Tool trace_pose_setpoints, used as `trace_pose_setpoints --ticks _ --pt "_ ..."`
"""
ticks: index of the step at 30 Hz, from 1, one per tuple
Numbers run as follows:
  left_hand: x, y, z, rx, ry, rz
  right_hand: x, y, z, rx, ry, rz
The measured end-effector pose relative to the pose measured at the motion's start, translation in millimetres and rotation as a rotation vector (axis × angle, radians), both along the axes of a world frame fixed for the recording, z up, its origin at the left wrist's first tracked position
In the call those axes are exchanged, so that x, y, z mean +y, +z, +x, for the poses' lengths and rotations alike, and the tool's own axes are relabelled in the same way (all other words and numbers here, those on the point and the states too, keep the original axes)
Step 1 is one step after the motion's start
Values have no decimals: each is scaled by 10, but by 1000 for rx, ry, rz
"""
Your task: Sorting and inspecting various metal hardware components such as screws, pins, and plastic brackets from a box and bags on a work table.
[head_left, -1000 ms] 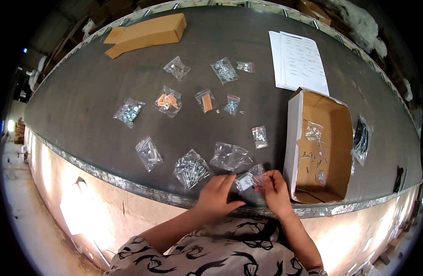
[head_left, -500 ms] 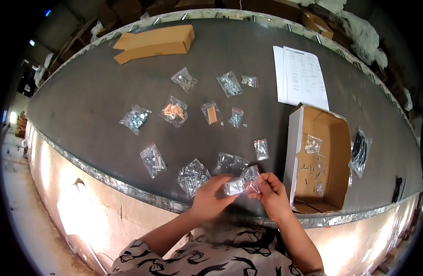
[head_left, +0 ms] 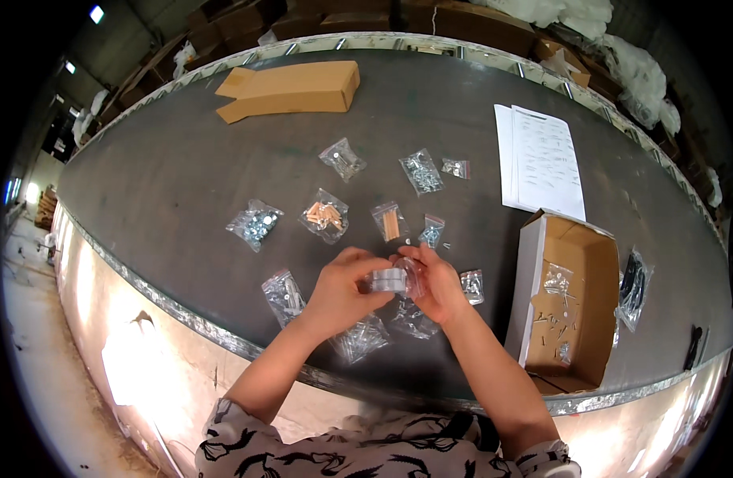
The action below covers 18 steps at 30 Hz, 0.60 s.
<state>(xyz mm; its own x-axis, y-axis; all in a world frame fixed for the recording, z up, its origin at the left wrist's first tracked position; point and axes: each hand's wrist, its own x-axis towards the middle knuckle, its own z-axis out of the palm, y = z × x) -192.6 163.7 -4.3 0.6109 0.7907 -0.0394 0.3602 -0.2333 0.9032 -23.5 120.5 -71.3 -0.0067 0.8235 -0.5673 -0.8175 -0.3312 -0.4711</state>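
Observation:
Between both hands is a small clear plastic bag [head_left: 389, 280] with pale, whitish parts inside. My left hand [head_left: 344, 288] is closed on its left side, thumb and fingers pinching it. On the other side, my right hand [head_left: 438, 285] grips the bag's upper end, with its fingers partly hidden. Just beyond the hands lie a bag of wooden dowels [head_left: 391, 223] and a small bag of bluish screws [head_left: 432, 231]. Under and beside my left forearm are a bag of long metal parts [head_left: 282, 293] and a bag of screws [head_left: 362, 341]. Another clear bag [head_left: 414, 320] lies partly beneath my right wrist.
An open cardboard box [head_left: 578, 311] with loose screws stands at the right, beside a bag of black parts [head_left: 633, 291]. Paper sheets [head_left: 542, 159] lie behind it. A folded carton [head_left: 295, 86] is at the far left. Several more hardware bags, including one of dowels [head_left: 325, 215], dot the grey table.
Both hands have moved away from my body, farther over the table, carrying the small bag with them. The whole scene has shifted slightly down and right in view.

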Motion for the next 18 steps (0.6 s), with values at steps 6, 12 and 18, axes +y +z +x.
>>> trace_pose_setpoints --ticks 6,12,18 --pt "313 44 -44 67 -102 42 107 -93 -127 174 52 -35" --pt "330 -41 -44 79 -100 -64 147 -58 -114 152 64 47" --pt "250 10 74 67 -73 -151 113 -119 -160 9 -12 27"
